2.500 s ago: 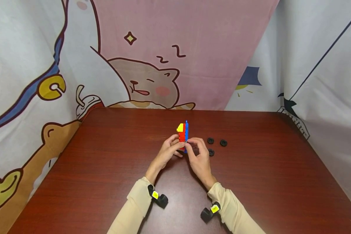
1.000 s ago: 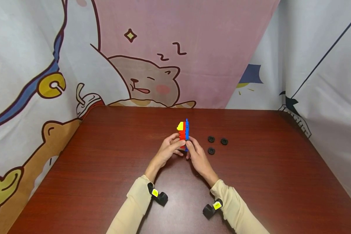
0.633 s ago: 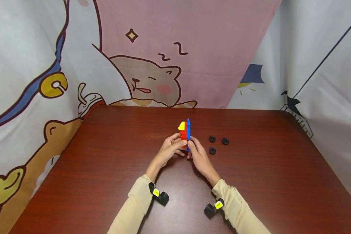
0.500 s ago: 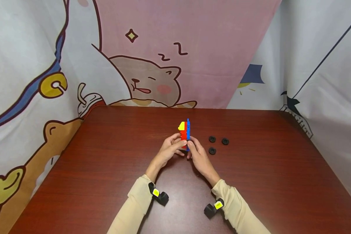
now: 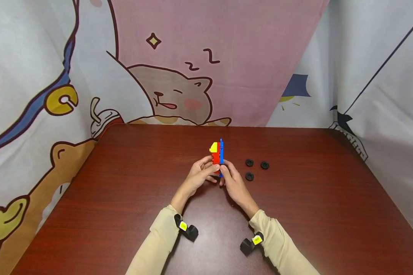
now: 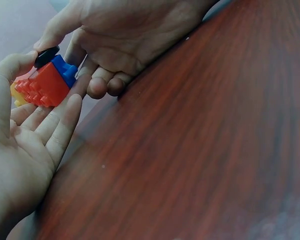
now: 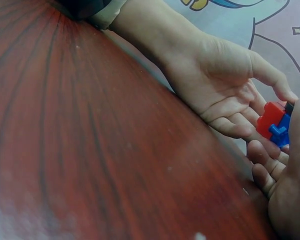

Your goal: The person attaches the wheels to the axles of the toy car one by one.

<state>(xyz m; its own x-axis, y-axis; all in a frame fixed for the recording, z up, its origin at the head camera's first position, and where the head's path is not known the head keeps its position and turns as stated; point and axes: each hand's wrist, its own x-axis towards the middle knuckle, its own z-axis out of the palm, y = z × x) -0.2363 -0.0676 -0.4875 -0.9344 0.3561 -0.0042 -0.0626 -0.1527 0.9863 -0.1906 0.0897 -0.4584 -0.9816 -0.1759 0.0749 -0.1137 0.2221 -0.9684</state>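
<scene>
A toy brick build [image 5: 216,156] of red, blue and yellow blocks stands on end between both hands, above the table. My left hand [image 5: 195,178] holds its red side, thumb on the near face and fingers beneath. My right hand [image 5: 234,186] pinches at its blue side. In the left wrist view, both thumbs meet at a black toy wheel [image 6: 46,57] lying against the end of the red and blue bricks [image 6: 49,84]. A blue stub sticks out of the blue part [image 7: 278,132] in the right wrist view. Fingers hide the lower end of the build.
Three loose black wheels [image 5: 249,163] lie on the brown table [image 5: 296,214], just right of my right hand. A printed cloth [image 5: 247,68] hangs behind the table's far edge. Each wrist carries a black strapped camera [image 5: 191,232].
My right hand's thumb and fingers have closed in on the blue side, its wrist shifting slightly right. One loose wheel it partly covered now shows fully. Hands have stayed nearly still since one second ago.
</scene>
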